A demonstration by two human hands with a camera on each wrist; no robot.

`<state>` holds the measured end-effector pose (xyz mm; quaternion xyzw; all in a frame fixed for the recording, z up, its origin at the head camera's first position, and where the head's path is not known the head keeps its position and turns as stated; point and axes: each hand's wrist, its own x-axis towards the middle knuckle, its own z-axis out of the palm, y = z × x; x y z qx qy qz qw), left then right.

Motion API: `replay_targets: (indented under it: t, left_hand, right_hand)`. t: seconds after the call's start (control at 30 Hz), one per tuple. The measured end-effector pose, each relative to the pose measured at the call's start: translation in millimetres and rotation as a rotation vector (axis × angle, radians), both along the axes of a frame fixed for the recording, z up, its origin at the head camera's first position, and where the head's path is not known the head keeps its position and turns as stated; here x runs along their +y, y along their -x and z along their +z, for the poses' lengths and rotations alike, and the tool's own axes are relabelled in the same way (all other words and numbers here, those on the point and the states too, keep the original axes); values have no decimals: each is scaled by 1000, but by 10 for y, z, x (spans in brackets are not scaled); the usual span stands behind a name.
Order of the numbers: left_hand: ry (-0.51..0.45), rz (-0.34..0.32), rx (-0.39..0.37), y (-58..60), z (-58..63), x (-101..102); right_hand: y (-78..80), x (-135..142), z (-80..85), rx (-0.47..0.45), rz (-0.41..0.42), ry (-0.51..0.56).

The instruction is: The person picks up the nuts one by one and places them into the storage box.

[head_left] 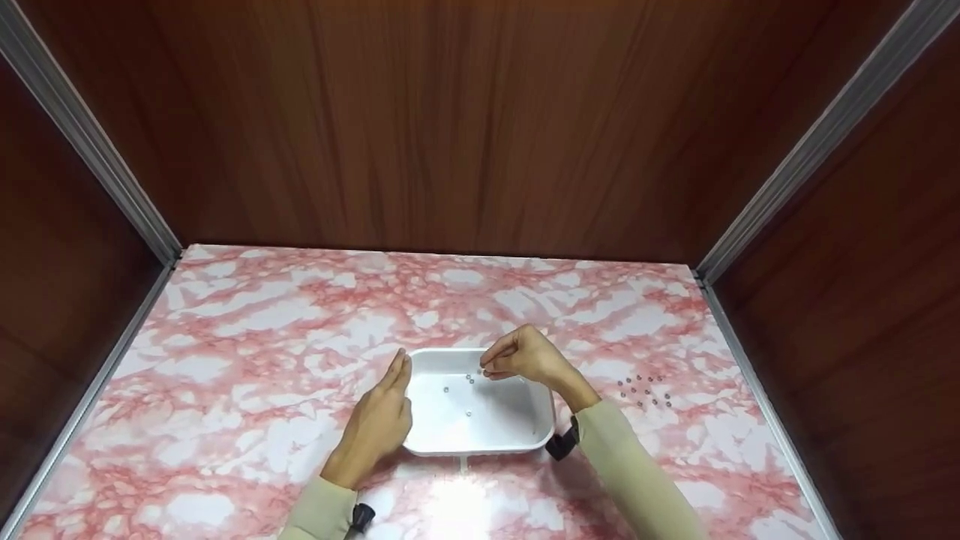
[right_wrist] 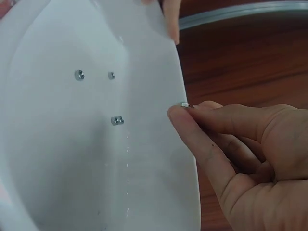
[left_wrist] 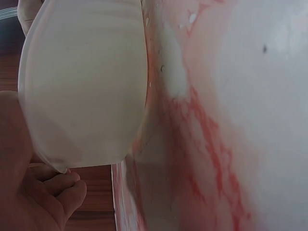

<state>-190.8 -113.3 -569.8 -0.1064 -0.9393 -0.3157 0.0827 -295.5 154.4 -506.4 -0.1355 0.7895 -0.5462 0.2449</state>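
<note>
A white rectangular tray (head_left: 487, 427) stands on the table between the two hands. At its left side the left hand (head_left: 381, 420) holds the rim, two fingers stretched along the outside and the thumb at the edge. Over the back right part of the tray, the right hand (head_left: 525, 356) pinches a tiny silver nut (right_wrist: 184, 104) between thumb and forefinger, close to the rim in the right wrist view. Several more small nuts (right_wrist: 79, 75) lie apart on the tray floor. In the left wrist view the tray's outer wall (left_wrist: 86, 86) hides its inside.
To the right of the tray, several loose nuts (head_left: 647, 391) are scattered on the red-and-white marbled table (head_left: 247, 375). Dark wood panels (head_left: 420, 127) close off the back and both sides, with grey metal strips (head_left: 810, 142) at the corners.
</note>
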Motion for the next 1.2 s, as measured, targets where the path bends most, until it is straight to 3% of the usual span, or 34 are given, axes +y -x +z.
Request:
replay_targets:
  t: [0.53, 0.93, 1.2]
  left_hand:
    - [-23, -17, -27, 1, -16, 5]
    - [-22, -8, -28, 2, -14, -1]
    - [-12, -9, -10, 2, -10, -1]
  right_hand:
    - [-91, 78, 128, 162, 2, -117]
    - [-192, 392, 283, 438, -83, -183]
    - [-350, 752, 264, 605, -176, -232]
